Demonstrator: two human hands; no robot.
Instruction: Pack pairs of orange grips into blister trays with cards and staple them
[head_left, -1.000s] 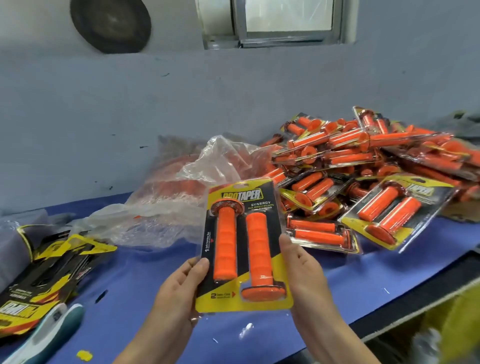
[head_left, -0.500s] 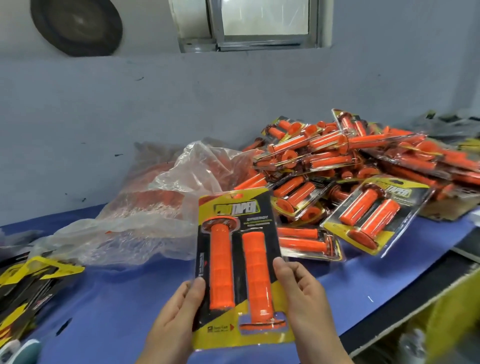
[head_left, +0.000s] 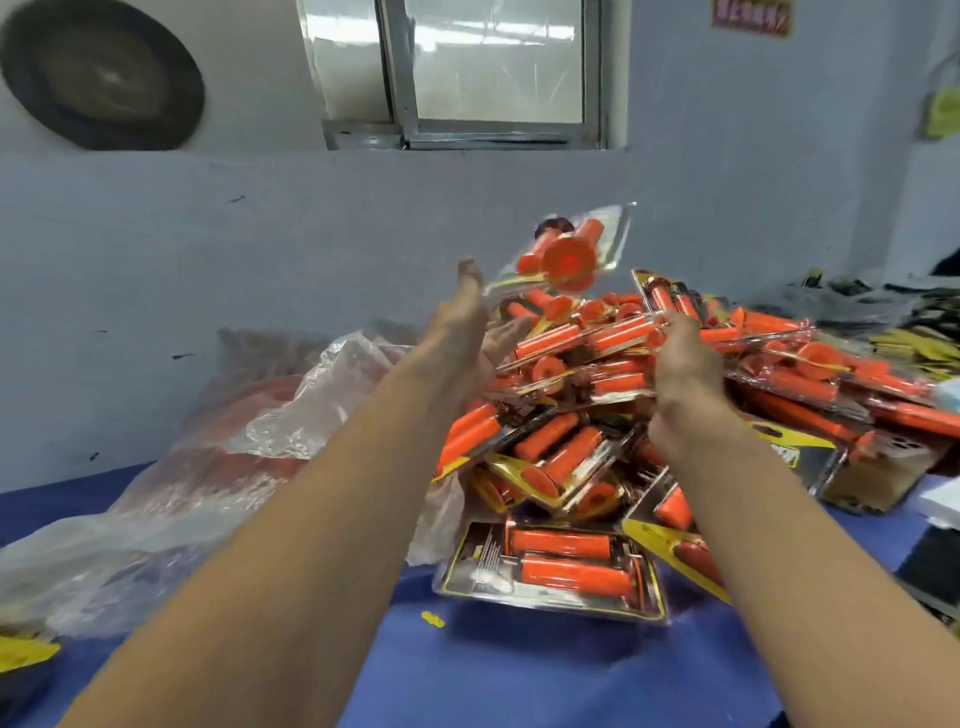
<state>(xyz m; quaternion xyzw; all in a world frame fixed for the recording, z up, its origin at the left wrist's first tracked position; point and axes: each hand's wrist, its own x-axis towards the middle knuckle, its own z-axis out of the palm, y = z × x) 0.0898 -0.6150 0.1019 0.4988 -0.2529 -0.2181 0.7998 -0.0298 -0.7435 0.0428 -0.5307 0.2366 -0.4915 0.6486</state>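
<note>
Nothing is gripped: the left hand (head_left: 462, 327) is held open, fingers straight and raised, and the right hand (head_left: 685, 364) is stretched out with nothing seen in it, its fingers foreshortened and blurred. A sealed blister pack (head_left: 597, 234) is caught in mid-air just beside the left fingertips, and whether it is touched cannot be told. It is tilted end-on above the pile of finished packs (head_left: 675, 395), with its orange grips (head_left: 569, 260) seen from the flanged end.

The step in hand is judged to be the adding of a finished pack to the heap. It would be done well if the pack were landed flat near the crown of the pile, not on the sloping front, from which stacked packs could be sent sliding toward the table edge. A low, gentle drop would also be kinder to the clear shell.

Counted: one pack in the air, two grips in it. Two hands are shown. One pack lying flat (head_left: 550, 566) at the front of the heap is seen whole, again with two grips. The rest overlap and cannot be counted exactly; well over a dozen are judged to be there. One clear plastic bag (head_left: 249, 452) is slumped to the left, and one yellow scrap (head_left: 432, 619) is left on the blue table cover (head_left: 519, 675). One window (head_left: 493, 67) is set in the wall behind.
</note>
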